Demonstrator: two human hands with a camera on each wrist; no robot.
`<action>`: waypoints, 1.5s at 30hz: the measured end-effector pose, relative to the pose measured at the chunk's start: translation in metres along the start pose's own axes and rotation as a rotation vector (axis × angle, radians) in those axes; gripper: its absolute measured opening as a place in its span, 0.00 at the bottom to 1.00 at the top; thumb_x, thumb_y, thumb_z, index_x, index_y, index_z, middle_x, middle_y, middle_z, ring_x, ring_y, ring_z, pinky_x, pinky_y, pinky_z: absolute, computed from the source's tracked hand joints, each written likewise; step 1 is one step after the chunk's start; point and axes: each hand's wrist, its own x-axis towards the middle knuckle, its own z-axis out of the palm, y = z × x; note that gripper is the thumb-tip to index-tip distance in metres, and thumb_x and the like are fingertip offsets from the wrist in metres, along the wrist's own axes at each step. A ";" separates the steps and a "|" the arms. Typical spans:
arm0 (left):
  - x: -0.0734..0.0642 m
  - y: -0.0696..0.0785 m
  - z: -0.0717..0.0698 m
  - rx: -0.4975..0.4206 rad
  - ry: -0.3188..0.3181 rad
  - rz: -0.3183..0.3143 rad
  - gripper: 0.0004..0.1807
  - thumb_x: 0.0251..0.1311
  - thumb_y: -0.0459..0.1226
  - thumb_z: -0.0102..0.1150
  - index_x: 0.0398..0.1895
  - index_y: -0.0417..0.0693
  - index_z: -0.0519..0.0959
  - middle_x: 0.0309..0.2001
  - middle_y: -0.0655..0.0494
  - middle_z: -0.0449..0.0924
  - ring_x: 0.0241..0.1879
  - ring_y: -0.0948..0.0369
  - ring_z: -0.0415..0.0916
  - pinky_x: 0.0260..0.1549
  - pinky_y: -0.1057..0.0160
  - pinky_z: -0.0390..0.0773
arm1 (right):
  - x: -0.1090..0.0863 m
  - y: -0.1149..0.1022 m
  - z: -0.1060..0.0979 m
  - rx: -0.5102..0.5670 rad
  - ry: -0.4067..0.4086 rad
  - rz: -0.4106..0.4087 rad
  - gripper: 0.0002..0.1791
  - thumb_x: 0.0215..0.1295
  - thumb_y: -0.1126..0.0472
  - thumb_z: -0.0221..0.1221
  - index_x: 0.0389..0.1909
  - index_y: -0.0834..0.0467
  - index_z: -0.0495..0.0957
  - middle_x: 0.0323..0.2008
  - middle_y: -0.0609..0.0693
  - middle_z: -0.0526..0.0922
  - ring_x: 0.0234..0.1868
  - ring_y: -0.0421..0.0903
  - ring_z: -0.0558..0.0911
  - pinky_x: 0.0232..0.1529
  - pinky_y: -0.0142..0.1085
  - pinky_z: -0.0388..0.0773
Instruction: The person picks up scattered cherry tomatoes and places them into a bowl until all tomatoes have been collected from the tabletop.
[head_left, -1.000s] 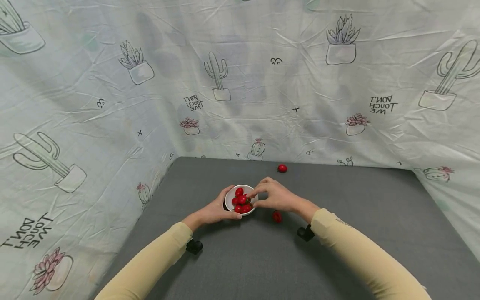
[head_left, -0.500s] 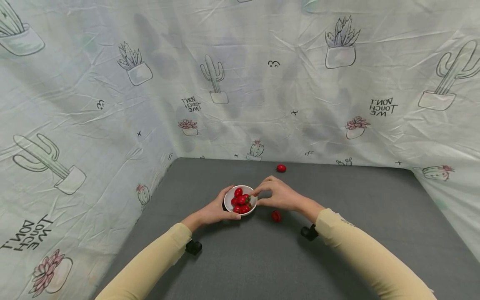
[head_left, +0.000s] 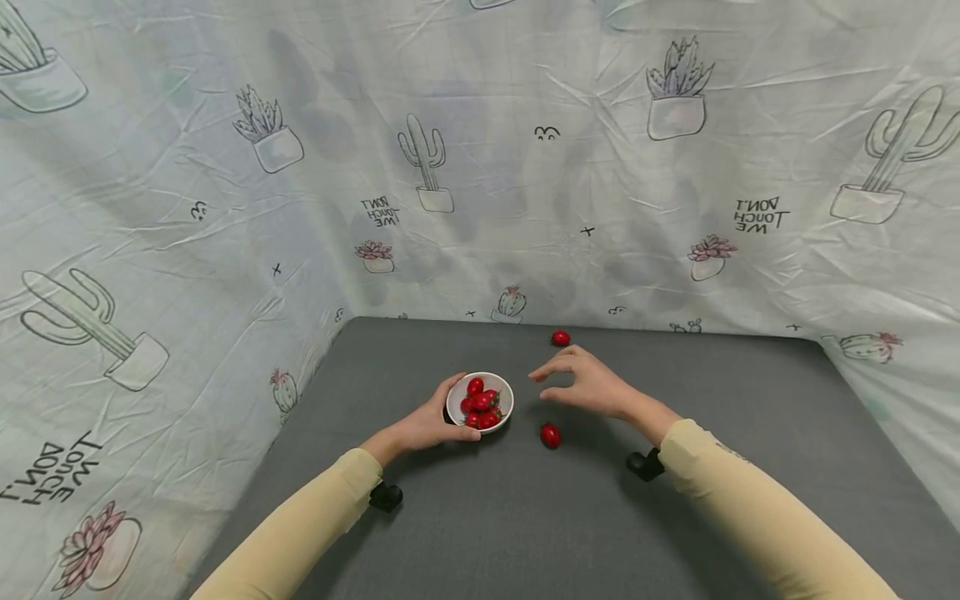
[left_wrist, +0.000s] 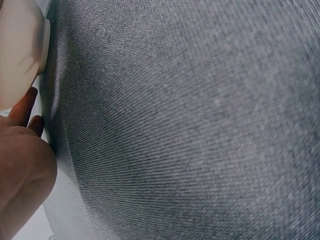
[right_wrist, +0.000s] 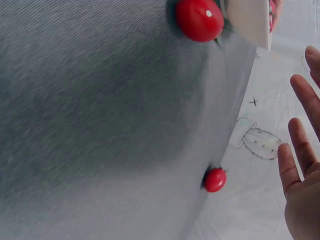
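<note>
A small white bowl [head_left: 507, 415] stands left of the table's middle with several cherry tomatoes [head_left: 480, 402] heaped in it. My left hand [head_left: 431, 423] grips the bowl from its left side, thumb along the near rim and fingers round the far side. In the left wrist view the bowl's pale outer wall [left_wrist: 19, 55] shows above the hand. Right of the bowl, my right hand [head_left: 592, 385] hovers with nothing in it, its fingers apart. One loose cherry tomato [head_left: 551, 435] lies on the table just below that hand; the right wrist view shows this nearer tomato [right_wrist: 200, 19] beside the bowl.
Another cherry tomato [head_left: 560, 338] lies near the far edge of the grey table [head_left: 510, 533], beyond my right hand. A white curtain [head_left: 480, 167] printed with cacti hangs behind the table and along its left side.
My right hand has drawn back from the bowl to the right, leaving a cherry tomato among the others in it. The left hand keeps its hold on the bowl.
</note>
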 end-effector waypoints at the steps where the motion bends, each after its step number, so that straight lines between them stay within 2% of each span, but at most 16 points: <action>1: 0.000 0.000 0.000 0.001 -0.001 0.001 0.63 0.53 0.52 0.78 0.84 0.60 0.43 0.79 0.49 0.50 0.76 0.51 0.53 0.69 0.41 0.57 | -0.002 0.001 -0.001 -0.005 0.001 0.004 0.17 0.67 0.52 0.69 0.56 0.41 0.85 0.50 0.38 0.84 0.63 0.48 0.68 0.58 0.58 0.70; 11: 0.000 -0.001 0.001 -0.002 0.000 0.011 0.63 0.53 0.52 0.78 0.84 0.58 0.43 0.79 0.48 0.50 0.76 0.50 0.53 0.69 0.41 0.58 | -0.027 0.012 0.002 -0.083 -0.020 0.007 0.19 0.66 0.52 0.70 0.56 0.49 0.86 0.48 0.36 0.83 0.58 0.49 0.72 0.54 0.54 0.71; 20: 0.000 -0.003 0.000 0.015 0.008 0.009 0.63 0.52 0.52 0.79 0.83 0.62 0.44 0.79 0.48 0.50 0.76 0.51 0.53 0.70 0.42 0.57 | -0.044 0.018 0.016 -0.131 -0.010 0.016 0.21 0.61 0.46 0.73 0.53 0.48 0.88 0.45 0.32 0.85 0.54 0.46 0.73 0.54 0.53 0.69; 26: 0.000 -0.003 0.000 0.028 0.013 0.006 0.63 0.52 0.52 0.79 0.83 0.62 0.44 0.79 0.49 0.50 0.76 0.51 0.52 0.70 0.42 0.56 | -0.050 0.019 0.022 -0.120 0.026 0.029 0.21 0.61 0.45 0.73 0.53 0.47 0.88 0.45 0.36 0.86 0.54 0.46 0.73 0.53 0.52 0.69; 34: 0.001 -0.002 0.001 0.026 0.013 0.002 0.63 0.52 0.52 0.79 0.83 0.62 0.44 0.79 0.49 0.50 0.76 0.51 0.53 0.70 0.42 0.56 | -0.057 0.018 0.032 -0.159 0.072 0.098 0.21 0.60 0.47 0.74 0.52 0.50 0.88 0.45 0.38 0.86 0.57 0.51 0.74 0.59 0.57 0.66; 45: 0.001 -0.001 0.001 0.030 0.009 -0.001 0.63 0.53 0.52 0.78 0.83 0.62 0.44 0.80 0.50 0.49 0.76 0.51 0.52 0.70 0.41 0.56 | -0.060 0.015 0.045 -0.170 0.118 0.154 0.23 0.58 0.46 0.74 0.53 0.51 0.87 0.47 0.42 0.86 0.54 0.50 0.75 0.58 0.58 0.67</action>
